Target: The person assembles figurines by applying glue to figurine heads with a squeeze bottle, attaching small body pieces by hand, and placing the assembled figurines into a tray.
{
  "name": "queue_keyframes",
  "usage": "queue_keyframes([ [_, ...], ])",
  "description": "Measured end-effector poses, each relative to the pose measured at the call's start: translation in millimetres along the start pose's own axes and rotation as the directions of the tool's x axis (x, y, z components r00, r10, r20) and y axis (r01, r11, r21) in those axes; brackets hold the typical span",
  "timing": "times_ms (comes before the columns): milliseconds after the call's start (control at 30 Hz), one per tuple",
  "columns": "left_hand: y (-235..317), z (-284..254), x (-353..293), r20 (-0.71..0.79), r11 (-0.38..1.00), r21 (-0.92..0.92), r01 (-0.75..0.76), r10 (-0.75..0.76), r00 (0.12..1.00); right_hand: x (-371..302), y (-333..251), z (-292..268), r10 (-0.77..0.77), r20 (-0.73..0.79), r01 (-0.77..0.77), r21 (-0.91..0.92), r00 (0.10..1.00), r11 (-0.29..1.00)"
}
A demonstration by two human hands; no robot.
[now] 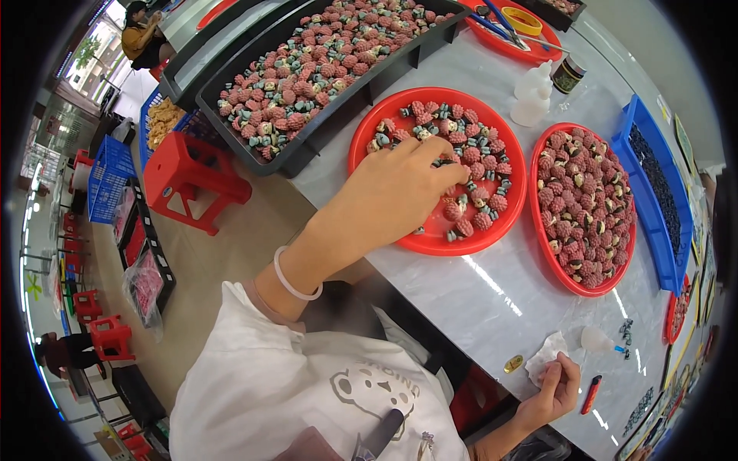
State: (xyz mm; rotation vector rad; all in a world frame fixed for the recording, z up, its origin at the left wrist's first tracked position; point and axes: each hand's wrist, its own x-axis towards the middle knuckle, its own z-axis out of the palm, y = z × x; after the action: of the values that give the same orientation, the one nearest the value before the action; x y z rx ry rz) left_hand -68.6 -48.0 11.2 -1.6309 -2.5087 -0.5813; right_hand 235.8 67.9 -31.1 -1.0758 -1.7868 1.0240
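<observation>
My left hand (415, 175) reaches over a round red tray (434, 244), its fingers curled down among small pink, knobbly figurines (482, 221) with grey-green and cream parts. Whatever lies between those fingertips is hidden. Lower right, my right hand (555, 396) is closed, thumb and fingers pinching a crumpled white tissue (544, 358) above the grey table. A squeeze bottle with a blue tip (598, 339) lies just beyond it. Beside this hand rest a red cutter knife (591, 395) and a small gold oval piece (513, 364).
A second red tray (540, 230) heaped with pink pieces stands to the right, before a blue bin (675, 250) of dark bits. A large black crate (304, 146) of figurines fills the far left. White bottles (532, 96) and a dark jar (569, 73) stand behind. Red stool (192, 165) at left.
</observation>
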Motion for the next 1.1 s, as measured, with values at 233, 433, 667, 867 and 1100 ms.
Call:
queue_keyframes([
  [233, 11, -3, 13, -0.085, 0.999, 0.02, -0.047, 0.049, 0.995, 1, -2, 1, 0.019, -0.045, -0.019, 0.013, 0.999, 1.0],
  [433, 8, 24, 20, 0.09, 0.975, 0.125, -0.182, 0.172, 0.981, 2, -1, -1, -0.005, 0.014, 0.004, 0.061, 1.0, 0.998],
  [667, 13, 20, 14, 0.124, 0.978, 0.208, 0.021, -0.047, 0.991, 1, -3, -5, -0.03, -0.018, 0.032, 0.08, 0.999, 0.996],
  [867, 19, -1, 24, 0.27, 0.984, 0.178, -0.025, -0.025, 0.963, 11, -14, -2, -0.208, 0.261, 0.297, -0.371, 0.943, 0.88],
  [1100, 90, -2, 87, 0.053, 0.946, -0.189, -0.263, 0.277, 0.959, 17, -7, -9, -0.361, 0.339, 0.444, -0.209, 0.869, 0.871],
])
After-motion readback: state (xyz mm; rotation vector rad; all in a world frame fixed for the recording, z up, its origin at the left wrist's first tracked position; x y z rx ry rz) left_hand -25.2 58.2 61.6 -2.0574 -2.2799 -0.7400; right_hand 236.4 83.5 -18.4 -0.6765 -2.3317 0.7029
